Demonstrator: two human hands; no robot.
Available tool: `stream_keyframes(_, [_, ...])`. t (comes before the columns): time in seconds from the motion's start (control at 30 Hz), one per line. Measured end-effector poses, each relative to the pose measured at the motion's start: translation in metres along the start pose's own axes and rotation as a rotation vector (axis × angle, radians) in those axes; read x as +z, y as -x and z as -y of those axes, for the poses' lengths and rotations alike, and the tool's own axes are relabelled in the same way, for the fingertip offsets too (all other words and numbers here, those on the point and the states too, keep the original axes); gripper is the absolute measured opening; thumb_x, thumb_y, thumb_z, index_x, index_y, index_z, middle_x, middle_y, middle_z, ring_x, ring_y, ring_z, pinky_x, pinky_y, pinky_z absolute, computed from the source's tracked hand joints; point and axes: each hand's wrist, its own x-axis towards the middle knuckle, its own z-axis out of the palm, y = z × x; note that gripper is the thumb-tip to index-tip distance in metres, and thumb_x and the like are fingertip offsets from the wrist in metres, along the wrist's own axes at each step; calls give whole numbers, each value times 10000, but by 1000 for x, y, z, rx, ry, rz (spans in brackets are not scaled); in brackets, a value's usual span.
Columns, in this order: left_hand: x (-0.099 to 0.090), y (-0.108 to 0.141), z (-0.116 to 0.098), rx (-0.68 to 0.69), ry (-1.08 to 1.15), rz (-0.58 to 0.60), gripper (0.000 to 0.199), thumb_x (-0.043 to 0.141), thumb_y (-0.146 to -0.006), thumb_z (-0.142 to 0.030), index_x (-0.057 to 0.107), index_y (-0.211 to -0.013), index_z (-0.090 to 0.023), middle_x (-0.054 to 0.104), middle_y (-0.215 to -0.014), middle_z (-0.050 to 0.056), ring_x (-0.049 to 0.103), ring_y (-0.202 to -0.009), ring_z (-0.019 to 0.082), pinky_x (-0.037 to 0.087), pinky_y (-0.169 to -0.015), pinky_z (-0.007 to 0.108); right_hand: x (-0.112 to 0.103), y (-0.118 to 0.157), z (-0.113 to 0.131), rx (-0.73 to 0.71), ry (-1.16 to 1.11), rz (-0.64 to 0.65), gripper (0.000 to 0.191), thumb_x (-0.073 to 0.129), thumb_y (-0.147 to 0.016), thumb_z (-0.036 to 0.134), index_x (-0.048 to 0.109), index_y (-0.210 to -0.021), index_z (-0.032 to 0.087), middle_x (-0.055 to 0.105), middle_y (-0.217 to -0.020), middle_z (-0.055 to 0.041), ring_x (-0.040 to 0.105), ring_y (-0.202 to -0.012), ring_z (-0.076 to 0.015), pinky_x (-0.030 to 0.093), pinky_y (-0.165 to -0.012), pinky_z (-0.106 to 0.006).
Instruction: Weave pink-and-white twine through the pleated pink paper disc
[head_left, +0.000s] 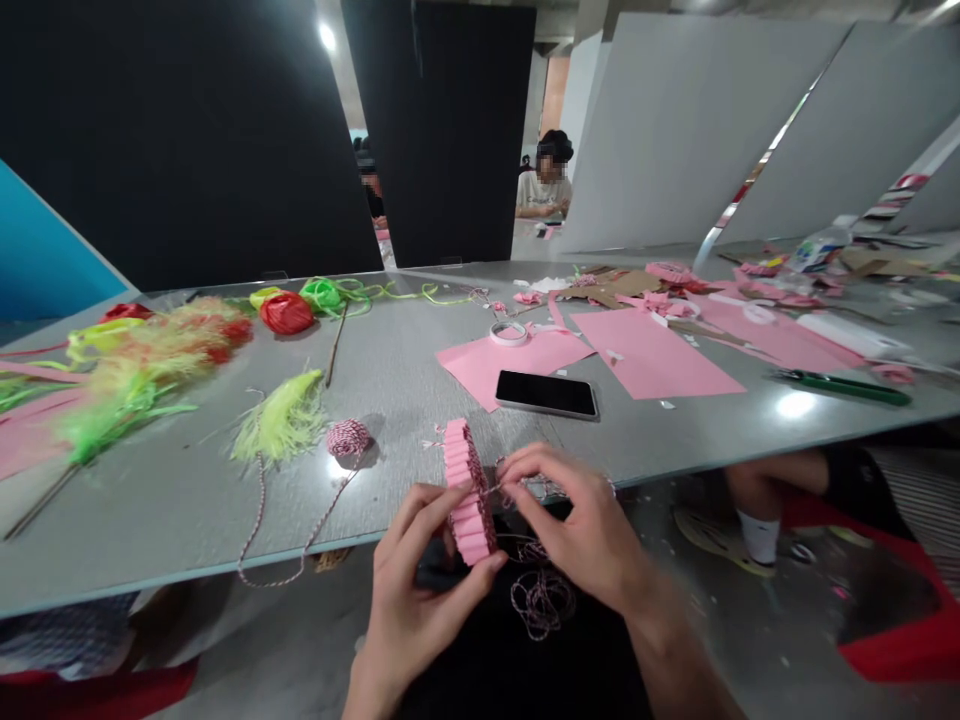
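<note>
A pleated pink ring (466, 500), with patterned cord along its right side, stands on edge near the table's front. My left hand (421, 565) grips it between thumb and fingers. Just to its right, my right hand (574, 515) pinches a thin red-and-white cord that runs to the ring. Loose loops of the same cord (543, 600) hang below my hands over dark clothing. On the table to the left lies a small ball of this cord (348, 437), with a strand drooping past the table edge.
Behind my hands a black phone (547, 394) lies by pink sheets (652, 350) and a roll of white tape (508, 333). Feathery green and red material (165, 350) covers the left. A green-handled cutter (840, 385) is at right. A person (545, 188) sits beyond the panels.
</note>
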Motion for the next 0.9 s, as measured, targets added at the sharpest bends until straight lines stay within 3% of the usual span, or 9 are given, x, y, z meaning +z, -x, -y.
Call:
stream_keyframes(0.1, [0,0,1,-26,21,-22,590,842,-900,-157,642,-1449,-234,641,-1114,72,665,-949,210,617,-712,317,-17,3,-28,173,242,-150,98,589,-1018,222,673,-968,220,772,-1001,-87,739,-949,-287,579,-898,-469])
stream_keyframes(0.17, [1,-1,1,-29,34,-28,590,847,-896,-157,644,-1444,-239,641,-1118,72,668,-950,211,615,-698,312,-23,5,-34,236,284,-190,92,610,-1008,254,693,-994,217,781,-1023,-101,742,-953,-310,582,-907,-507])
stream_keyframes(0.3, [3,-2,-1,-8,36,-4,605,854,-897,-168,635,-1456,-238,639,-1109,72,665,-924,206,599,-689,316,-10,4,-9,91,52,-16,133,672,-1027,287,725,-1147,262,775,-1189,-67,730,-1123,-262,585,-1015,-443])
stream_keyframes(0.37, [3,-3,-2,6,26,4,611,853,-903,-181,627,-1468,-235,642,-1109,78,664,-922,208,598,-696,323,2,2,8,-3,-45,67,103,655,-1031,221,730,-1081,271,772,-1152,-42,734,-1103,-226,594,-999,-393])
stream_keyframes(0.47, [1,-3,-3,14,10,10,609,853,-907,-198,625,-1471,-237,648,-1110,82,661,-911,206,597,-699,325,10,0,18,-43,-72,79,147,617,-1028,164,704,-955,258,770,-1061,-33,744,-1023,-210,604,-945,-372])
stream_keyframes(0.6, [-3,0,-2,-1,12,-5,594,851,-901,-181,637,-1452,-238,645,-1118,79,669,-922,205,598,-697,317,-9,2,-12,75,79,-18,121,633,-1030,258,714,-941,246,795,-1097,-71,756,-1051,-261,599,-963,-426])
stream_keyframes(0.73, [-4,1,0,-15,43,-34,592,844,-899,-158,640,-1450,-235,638,-1125,77,675,-947,211,609,-707,324,-33,5,-45,260,310,-175,132,642,-985,311,732,-949,222,807,-1035,-110,758,-971,-337,591,-939,-559])
stream_keyframes(0.8, [-2,0,0,-3,39,-24,596,845,-898,-155,638,-1452,-228,639,-1118,77,676,-938,208,602,-692,314,-32,5,-40,259,271,-152,146,654,-991,321,750,-1040,224,806,-1105,-112,754,-1032,-339,586,-978,-566])
stream_keyframes(0.9, [1,-3,-3,14,-1,8,601,850,-900,-174,634,-1458,-234,647,-1105,74,674,-916,205,595,-684,310,-14,3,-10,105,43,17,151,669,-1026,302,752,-1147,265,785,-1221,-75,736,-1159,-274,586,-1042,-458])
